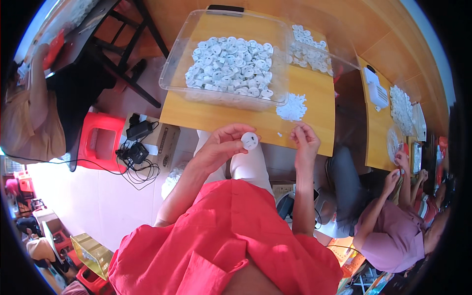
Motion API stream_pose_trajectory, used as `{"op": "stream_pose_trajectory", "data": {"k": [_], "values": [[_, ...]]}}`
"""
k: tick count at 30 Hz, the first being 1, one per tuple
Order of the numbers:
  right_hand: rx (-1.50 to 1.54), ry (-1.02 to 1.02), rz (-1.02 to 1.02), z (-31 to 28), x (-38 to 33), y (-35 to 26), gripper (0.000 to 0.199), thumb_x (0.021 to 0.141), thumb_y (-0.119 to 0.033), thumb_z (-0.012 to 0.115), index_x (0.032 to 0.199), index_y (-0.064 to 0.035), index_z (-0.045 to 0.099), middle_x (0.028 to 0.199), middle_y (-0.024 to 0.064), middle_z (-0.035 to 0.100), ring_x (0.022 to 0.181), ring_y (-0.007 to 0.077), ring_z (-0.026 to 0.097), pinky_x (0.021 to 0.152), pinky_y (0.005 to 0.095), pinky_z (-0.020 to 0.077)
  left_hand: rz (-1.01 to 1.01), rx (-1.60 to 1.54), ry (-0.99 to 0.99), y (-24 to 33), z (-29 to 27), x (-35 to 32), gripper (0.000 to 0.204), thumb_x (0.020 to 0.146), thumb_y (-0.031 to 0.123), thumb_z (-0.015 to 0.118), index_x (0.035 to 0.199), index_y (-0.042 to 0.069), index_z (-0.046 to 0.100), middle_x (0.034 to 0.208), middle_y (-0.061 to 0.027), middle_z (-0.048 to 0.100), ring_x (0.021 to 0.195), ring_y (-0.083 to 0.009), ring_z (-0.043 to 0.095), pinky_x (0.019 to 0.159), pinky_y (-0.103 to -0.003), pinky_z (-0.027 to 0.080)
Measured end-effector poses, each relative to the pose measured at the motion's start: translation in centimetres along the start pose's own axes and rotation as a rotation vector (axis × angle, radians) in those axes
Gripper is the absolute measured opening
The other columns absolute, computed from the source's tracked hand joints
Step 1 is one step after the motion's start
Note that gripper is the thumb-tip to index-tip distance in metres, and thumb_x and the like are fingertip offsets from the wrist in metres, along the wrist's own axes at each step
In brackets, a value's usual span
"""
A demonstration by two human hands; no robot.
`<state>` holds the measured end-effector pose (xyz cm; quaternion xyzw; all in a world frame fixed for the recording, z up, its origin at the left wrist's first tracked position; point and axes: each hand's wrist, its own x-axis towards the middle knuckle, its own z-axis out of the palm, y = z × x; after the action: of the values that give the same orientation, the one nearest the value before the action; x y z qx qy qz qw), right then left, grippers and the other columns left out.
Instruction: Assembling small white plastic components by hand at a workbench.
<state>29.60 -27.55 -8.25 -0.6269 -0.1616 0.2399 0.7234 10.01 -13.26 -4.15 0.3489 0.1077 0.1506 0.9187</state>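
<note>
A round white plastic piece (250, 141) with a small dark slot is pinched between the thumb and fingers of my left hand (223, 143), above my lap. My right hand (306, 140) is at the table's front edge, thumb and fingertips pressed together; whatever they hold is too small to make out. Just beyond it lies a heap of tiny white parts (292, 107), and one loose bit (280, 134) sits near the edge. A clear plastic bin (172, 81) on the table holds a great many similar round white pieces (231, 66).
Another clear bin with white pieces (309, 51) stands at the back right of the yellow table (196, 110). Left of me are a red stool (101, 140) and a cardboard box (167, 142) with black adapters and cables (132, 152). Co-workers sit on both sides.
</note>
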Motion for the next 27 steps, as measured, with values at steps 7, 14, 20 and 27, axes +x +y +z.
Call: {"op": "stream_pose_trajectory", "data": {"k": [7, 14, 20, 27], "values": [[0.078, -0.265, 0.057, 4.4, -3.4, -4.2, 0.009, 0.077, 0.006, 0.06, 0.086, 0.003, 0.059, 0.077, 0.0045, 0.059, 0.067, 0.0105, 0.057, 0.064, 0.0213, 0.0483, 0.016, 0.038, -0.004, 0.6, 0.3, 0.1, 0.036, 0.08, 0.009, 0.061, 0.114, 0.003, 0.051, 0.105, -0.0148, 0.059, 0.093, -0.0192, 0.058, 0.075, -0.027, 0.047], [-0.154, -0.383, -0.342, 6.3, -4.2, -6.7, 0.011, 0.074, 0.009, 0.061, 0.083, 0.0031, 0.062, 0.08, 0.0052, 0.056, 0.073, 0.0117, 0.057, 0.062, 0.021, 0.0453, 0.043, 0.118, -0.005, 1.4, 1.0, 0.7, 0.028, 0.082, 0.007, 0.058, 0.109, 0.002, 0.053, 0.101, -0.0066, 0.059, 0.089, -0.0132, 0.057, 0.075, -0.026, 0.046], [-0.326, -0.382, -0.523, 7.2, -4.1, -7.5, 0.014, 0.071, 0.009, 0.062, 0.083, 0.0012, 0.063, 0.078, 0.0073, 0.058, 0.068, 0.0152, 0.058, 0.06, 0.024, 0.0467, 0.059, 0.198, 0.008, 1.2, 1.5, 1.1, 0.03, 0.082, 0.011, 0.061, 0.11, 0.001, 0.053, 0.099, -0.0059, 0.06, 0.088, -0.0133, 0.058, 0.076, -0.026, 0.046], [-0.4, -0.345, -0.566, 7.5, -4.4, -7.6, 0.01, 0.072, 0.007, 0.062, 0.081, 0.0036, 0.06, 0.077, 0.0091, 0.06, 0.069, 0.0142, 0.056, 0.062, 0.0226, 0.044, 0.028, 0.195, 0.033, 1.2, 1.5, 0.9, 0.03, 0.082, 0.01, 0.061, 0.109, 0.001, 0.055, 0.097, -0.0058, 0.06, 0.087, -0.0132, 0.058, 0.077, -0.026, 0.047]]}}
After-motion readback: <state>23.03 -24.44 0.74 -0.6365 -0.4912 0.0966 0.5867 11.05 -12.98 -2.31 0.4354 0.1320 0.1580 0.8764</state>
